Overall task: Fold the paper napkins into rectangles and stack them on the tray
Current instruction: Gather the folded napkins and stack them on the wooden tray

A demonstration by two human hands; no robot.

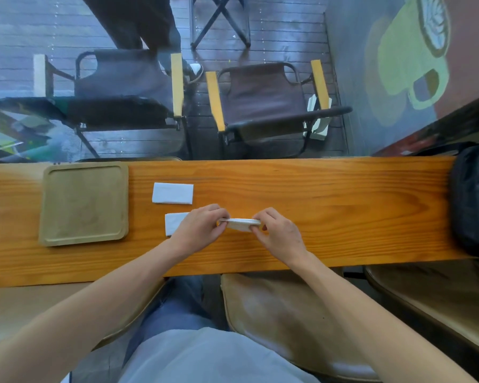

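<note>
Both hands hold one white paper napkin (241, 224) just above the wooden counter, seen nearly edge-on. My left hand (199, 228) pinches its left end and my right hand (278, 233) pinches its right end. A folded white napkin (173, 193) lies flat on the counter behind them. Another white napkin (173, 223) lies to the left, partly hidden under my left hand. The square wooden tray (53, 205) sits at the left of the counter with nothing on it.
The long wooden counter (343, 211) runs left to right. A dark bag (473, 200) rests at its right end. Beyond a window stand two folding chairs (260, 106) and a person's legs. Stool seats (282, 319) are below the counter's near edge.
</note>
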